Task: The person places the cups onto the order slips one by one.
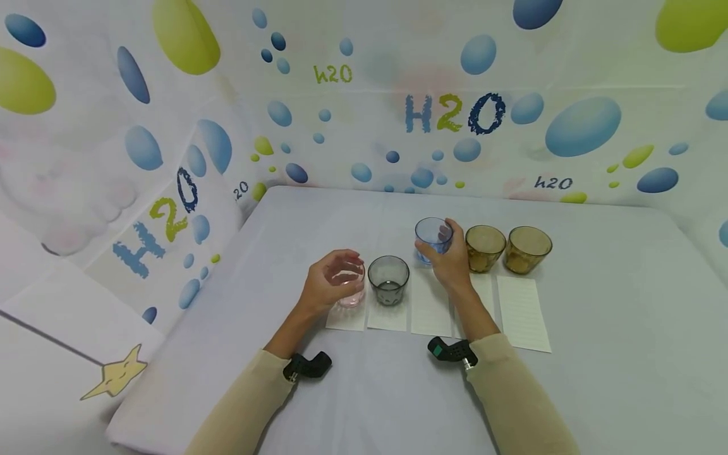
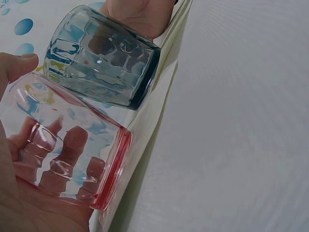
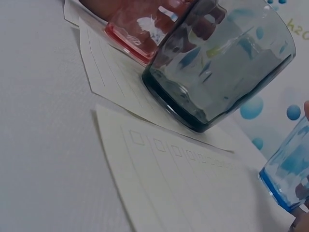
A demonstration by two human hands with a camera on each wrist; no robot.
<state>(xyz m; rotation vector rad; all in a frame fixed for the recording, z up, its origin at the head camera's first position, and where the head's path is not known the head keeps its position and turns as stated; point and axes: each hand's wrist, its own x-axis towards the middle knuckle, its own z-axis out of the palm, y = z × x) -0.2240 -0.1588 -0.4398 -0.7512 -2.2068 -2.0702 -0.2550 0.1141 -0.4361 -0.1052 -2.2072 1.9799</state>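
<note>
My left hand [image 1: 328,279] curls round a clear pink glass [image 1: 351,296] above the leftmost paper slip [image 1: 345,322]; in the left wrist view its fingers show through the glass. Close to the right of it, a grey glass [image 1: 389,281] stands upright on the second slip [image 1: 387,321], and no hand holds it. Further right, my right hand [image 1: 457,264] grips a clear blue glass [image 1: 430,240] by its sides, behind the third slip [image 1: 430,309]. Whether the blue glass touches the table cannot be told. Only part of it shows in the right wrist view.
Two amber glasses [image 1: 485,248] [image 1: 527,251] stand side by side just right of my right hand. A fourth slip is partly covered by my right forearm, and a fifth slip [image 1: 523,313] lies right of it. The white-covered table [image 1: 614,303] meets a patterned backdrop behind.
</note>
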